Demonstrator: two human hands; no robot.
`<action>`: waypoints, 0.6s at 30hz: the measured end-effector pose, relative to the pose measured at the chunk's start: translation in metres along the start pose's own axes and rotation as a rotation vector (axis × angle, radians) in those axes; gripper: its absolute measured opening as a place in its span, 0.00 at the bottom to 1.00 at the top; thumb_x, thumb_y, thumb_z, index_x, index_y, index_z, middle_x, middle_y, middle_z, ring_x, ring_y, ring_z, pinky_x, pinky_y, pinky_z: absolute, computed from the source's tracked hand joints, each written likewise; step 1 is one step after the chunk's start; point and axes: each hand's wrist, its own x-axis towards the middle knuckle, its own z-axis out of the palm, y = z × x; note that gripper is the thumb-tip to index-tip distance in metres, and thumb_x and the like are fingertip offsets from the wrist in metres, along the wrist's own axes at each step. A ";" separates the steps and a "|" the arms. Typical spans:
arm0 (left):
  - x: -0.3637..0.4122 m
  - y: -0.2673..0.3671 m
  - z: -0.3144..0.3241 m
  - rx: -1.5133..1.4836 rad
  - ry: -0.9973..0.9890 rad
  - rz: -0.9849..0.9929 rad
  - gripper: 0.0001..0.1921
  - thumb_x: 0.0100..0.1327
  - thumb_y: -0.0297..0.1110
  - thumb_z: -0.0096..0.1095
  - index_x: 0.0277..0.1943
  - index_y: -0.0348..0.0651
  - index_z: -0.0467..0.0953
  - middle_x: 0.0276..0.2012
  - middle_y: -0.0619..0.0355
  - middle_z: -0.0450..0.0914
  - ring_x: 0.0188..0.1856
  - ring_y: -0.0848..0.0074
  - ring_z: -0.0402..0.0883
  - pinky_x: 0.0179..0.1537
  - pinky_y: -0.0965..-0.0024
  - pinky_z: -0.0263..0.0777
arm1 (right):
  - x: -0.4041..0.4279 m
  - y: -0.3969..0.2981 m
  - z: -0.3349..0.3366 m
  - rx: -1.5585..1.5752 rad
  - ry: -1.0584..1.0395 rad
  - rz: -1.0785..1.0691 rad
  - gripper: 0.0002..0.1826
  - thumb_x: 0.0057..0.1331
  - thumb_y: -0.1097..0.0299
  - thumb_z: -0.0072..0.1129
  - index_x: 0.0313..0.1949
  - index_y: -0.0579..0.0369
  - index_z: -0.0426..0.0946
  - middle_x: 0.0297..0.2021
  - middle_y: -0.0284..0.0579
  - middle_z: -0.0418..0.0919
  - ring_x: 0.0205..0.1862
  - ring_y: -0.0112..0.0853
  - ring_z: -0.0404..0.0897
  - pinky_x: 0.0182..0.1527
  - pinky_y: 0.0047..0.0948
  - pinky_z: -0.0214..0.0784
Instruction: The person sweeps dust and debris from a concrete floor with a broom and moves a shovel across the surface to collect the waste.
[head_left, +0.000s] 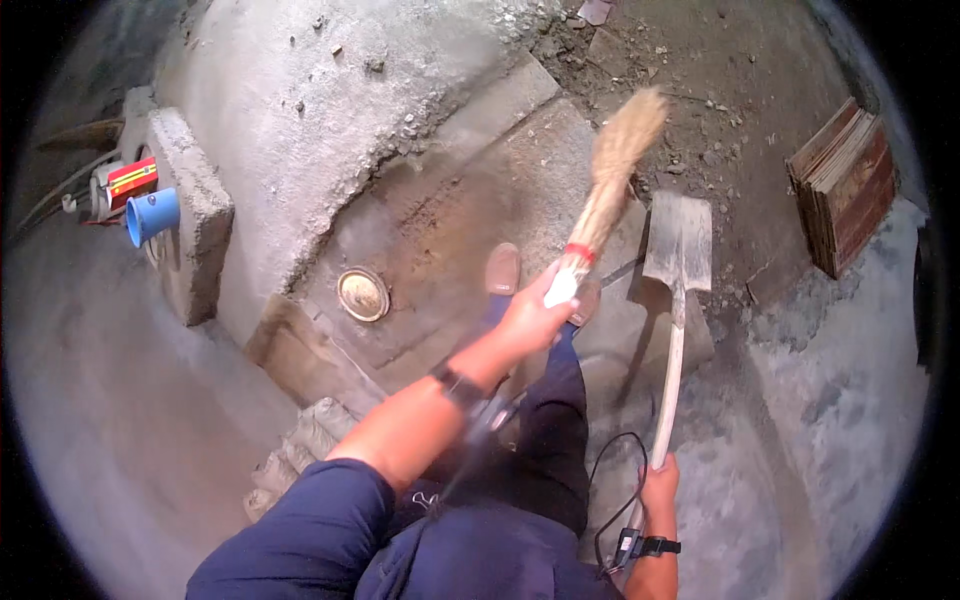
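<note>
A straw hand broom (619, 154) with a red band is held by its grip in my left hand (541, 304), its bristles pointing away to the upper right. My right hand (660, 484) is closed around the wooden shaft of a shovel (677, 244), low down by my right side. The shovel's flat metal blade is up ahead, right of the broom. Both my shoes stand on dusty slabs beneath the broom's handle end. Left of my feet, a round metal cover (364, 295) sits in the floor.
Rubble and dirt (675, 157) lie beyond the shovel blade. A stack of boards (847, 187) stands at the right. A rough concrete block (191, 217) stands at the left, with a blue cup (152, 215) beside it. Filled sacks (300, 450) lie at the lower left.
</note>
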 end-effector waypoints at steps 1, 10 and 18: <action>-0.019 0.003 -0.008 0.010 0.017 -0.064 0.34 0.61 0.34 0.61 0.70 0.43 0.57 0.48 0.51 0.79 0.50 0.70 0.77 0.53 0.71 0.69 | -0.008 -0.012 0.001 -0.072 0.008 -0.076 0.08 0.55 0.75 0.54 0.34 0.63 0.68 0.17 0.43 0.71 0.12 0.30 0.72 0.15 0.32 0.64; -0.046 -0.007 -0.056 -0.197 0.052 -0.246 0.34 0.60 0.34 0.62 0.69 0.44 0.59 0.37 0.55 0.79 0.30 0.78 0.77 0.31 0.71 0.73 | -0.006 -0.010 0.002 -0.089 -0.075 -0.048 0.08 0.53 0.76 0.55 0.32 0.62 0.68 0.18 0.43 0.73 0.14 0.29 0.73 0.16 0.31 0.65; -0.064 -0.038 -0.195 -0.318 0.800 -0.238 0.19 0.62 0.27 0.58 0.56 0.44 0.66 0.29 0.58 0.75 0.22 0.75 0.76 0.20 0.70 0.72 | 0.007 0.013 0.006 -0.212 -0.121 -0.044 0.11 0.48 0.75 0.59 0.32 0.60 0.70 0.22 0.42 0.74 0.26 0.33 0.75 0.32 0.32 0.69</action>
